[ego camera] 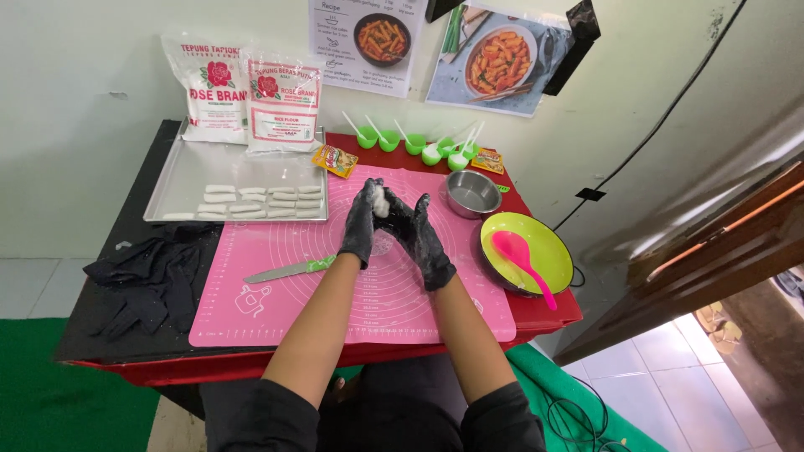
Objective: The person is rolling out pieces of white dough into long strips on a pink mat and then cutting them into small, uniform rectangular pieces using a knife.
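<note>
Both my hands wear black gloves dusted with flour and are pressed together over the pink silicone mat (276,310). My left hand (362,222) and my right hand (423,238) hold a small white piece of dough (381,201) between their fingertips. A knife with a green handle (289,270) lies on the mat just left of my left hand. Behind it, a metal tray (180,172) carries several white dough sticks (255,202) in rows.
A small steel bowl (471,192) and a green plate (548,243) with a pink spoon (519,255) stand at the right. Several green cups with spoons (414,144) line the back. Two flour bags (251,96) lean on the wall. Black gloves (146,280) lie at the left.
</note>
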